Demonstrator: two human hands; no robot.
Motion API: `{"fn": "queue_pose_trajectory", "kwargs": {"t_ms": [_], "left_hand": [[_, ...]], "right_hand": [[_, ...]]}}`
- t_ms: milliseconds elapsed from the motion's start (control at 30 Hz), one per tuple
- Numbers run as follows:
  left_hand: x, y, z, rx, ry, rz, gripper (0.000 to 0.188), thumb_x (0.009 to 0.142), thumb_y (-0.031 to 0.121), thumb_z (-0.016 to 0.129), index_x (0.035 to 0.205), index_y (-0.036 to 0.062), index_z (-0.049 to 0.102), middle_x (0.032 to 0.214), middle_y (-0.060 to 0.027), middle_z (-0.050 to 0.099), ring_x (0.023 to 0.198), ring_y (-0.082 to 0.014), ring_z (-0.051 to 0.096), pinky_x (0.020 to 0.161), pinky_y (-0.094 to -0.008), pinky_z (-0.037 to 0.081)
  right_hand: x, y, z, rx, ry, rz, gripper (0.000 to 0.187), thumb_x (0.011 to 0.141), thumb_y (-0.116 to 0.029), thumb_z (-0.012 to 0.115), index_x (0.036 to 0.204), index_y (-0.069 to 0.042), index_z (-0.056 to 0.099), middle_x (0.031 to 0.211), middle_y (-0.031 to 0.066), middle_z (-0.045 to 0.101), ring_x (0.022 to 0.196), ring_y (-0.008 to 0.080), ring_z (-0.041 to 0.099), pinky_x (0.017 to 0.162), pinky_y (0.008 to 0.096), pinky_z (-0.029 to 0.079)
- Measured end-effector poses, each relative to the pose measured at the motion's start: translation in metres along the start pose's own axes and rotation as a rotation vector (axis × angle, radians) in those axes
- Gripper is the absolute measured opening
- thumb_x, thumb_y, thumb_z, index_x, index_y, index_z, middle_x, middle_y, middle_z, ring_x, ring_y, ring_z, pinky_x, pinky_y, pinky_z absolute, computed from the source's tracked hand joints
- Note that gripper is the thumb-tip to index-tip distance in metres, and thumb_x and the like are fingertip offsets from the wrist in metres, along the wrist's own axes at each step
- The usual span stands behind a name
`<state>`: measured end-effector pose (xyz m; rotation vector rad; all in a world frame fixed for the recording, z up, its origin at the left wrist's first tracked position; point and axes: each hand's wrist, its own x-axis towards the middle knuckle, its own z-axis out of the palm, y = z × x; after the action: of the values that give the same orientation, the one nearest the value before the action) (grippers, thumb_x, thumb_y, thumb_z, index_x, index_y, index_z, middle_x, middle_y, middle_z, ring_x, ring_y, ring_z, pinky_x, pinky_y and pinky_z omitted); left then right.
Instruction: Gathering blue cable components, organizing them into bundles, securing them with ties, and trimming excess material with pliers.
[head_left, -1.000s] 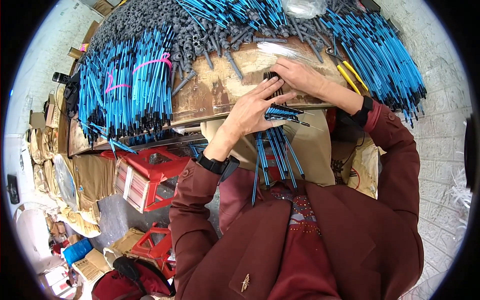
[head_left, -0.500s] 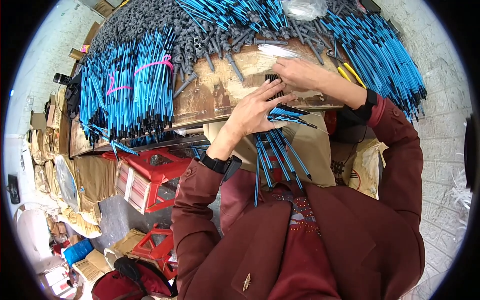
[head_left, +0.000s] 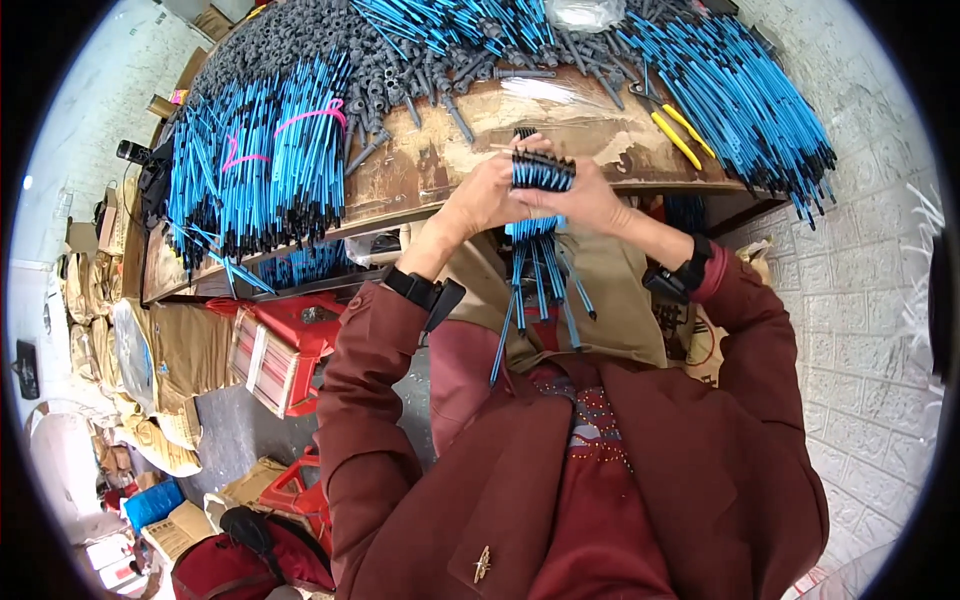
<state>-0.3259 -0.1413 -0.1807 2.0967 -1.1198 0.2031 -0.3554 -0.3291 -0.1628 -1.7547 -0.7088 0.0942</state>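
Note:
Both hands grip one bundle of thin blue rods with black tips (head_left: 542,172) in front of me, at the table's near edge. My left hand (head_left: 482,200) is closed round its left side and my right hand (head_left: 592,203) round its right side. The black ends are gathered close together between the hands. Below the hands, several blue rods (head_left: 540,275) hang down and fan out toward my lap. Part of the bundle is hidden by my fingers.
Grey plastic fittings (head_left: 380,85) heap along the back of the wooden table (head_left: 400,185). Pink-tied blue rods (head_left: 255,160) lie left, more rods (head_left: 740,110) right. Yellow-handled pliers (head_left: 680,138) and a clear plastic bag (head_left: 585,14) lie there too. A red stool (head_left: 310,335) stands lower left.
My right hand has come down and left from beyond the bundle to grip its right side. The rods that stuck out to the right are now gathered upright between both hands.

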Motion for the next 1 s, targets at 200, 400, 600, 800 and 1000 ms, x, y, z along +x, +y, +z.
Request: {"fn": "queue_pose_trajectory", "kwargs": {"t_ms": [200,400,600,800,1000], "left_hand": [[0.025,0.052,-0.026,-0.453,-0.077,-0.319,0.047,0.077,0.028,0.083,0.113,0.0066,0.064,0.098,-0.0032,0.07,0.088,-0.0137,0.066,0.078,-0.0307,0.056],[-0.024,0.04,0.032,-0.577,-0.175,-0.39,0.043,0.077,0.025,0.083,0.11,0.007,0.063,0.091,0.0,0.066,0.087,-0.0116,0.062,0.074,-0.0297,0.053],[-0.051,0.02,0.066,-0.66,-0.223,-0.558,0.04,0.077,0.024,0.083,0.107,0.0069,0.063,0.092,0.0013,0.065,0.09,-0.0107,0.061,0.076,-0.029,0.052],[-0.057,0.004,0.073,-0.769,-0.216,-0.597,0.038,0.08,0.021,0.079,0.112,0.0061,0.062,0.099,-0.0005,0.064,0.096,-0.0117,0.059,0.083,-0.0303,0.051],[-0.056,0.026,0.047,-0.671,-0.209,-0.613,0.042,0.084,0.018,0.076,0.12,0.0045,0.06,0.112,-0.0063,0.065,0.104,-0.0164,0.06,0.093,-0.0337,0.049]], "right_hand": [[0.038,-0.095,-0.05,0.144,-0.147,-0.211,0.035,0.089,-0.017,0.069,0.119,0.0,0.063,0.11,0.0108,0.07,0.101,0.0187,0.068,0.089,0.0319,0.054],[-0.001,-0.033,-0.018,0.367,-0.147,0.042,0.037,0.091,-0.015,0.068,0.121,0.004,0.06,0.113,0.0139,0.068,0.106,0.0232,0.066,0.092,0.0336,0.054],[-0.02,0.009,-0.001,0.443,-0.185,0.136,0.039,0.091,-0.015,0.067,0.124,0.004,0.058,0.115,0.0145,0.067,0.107,0.0236,0.066,0.092,0.0346,0.055],[-0.004,0.027,-0.001,0.531,-0.213,0.196,0.037,0.091,-0.012,0.067,0.123,0.005,0.058,0.113,0.016,0.067,0.106,0.0257,0.066,0.091,0.037,0.056],[-0.015,0.013,-0.007,0.622,-0.172,0.394,0.035,0.088,-0.004,0.067,0.12,0.007,0.058,0.111,0.0167,0.068,0.105,0.0268,0.066,0.092,0.0372,0.054]]}}
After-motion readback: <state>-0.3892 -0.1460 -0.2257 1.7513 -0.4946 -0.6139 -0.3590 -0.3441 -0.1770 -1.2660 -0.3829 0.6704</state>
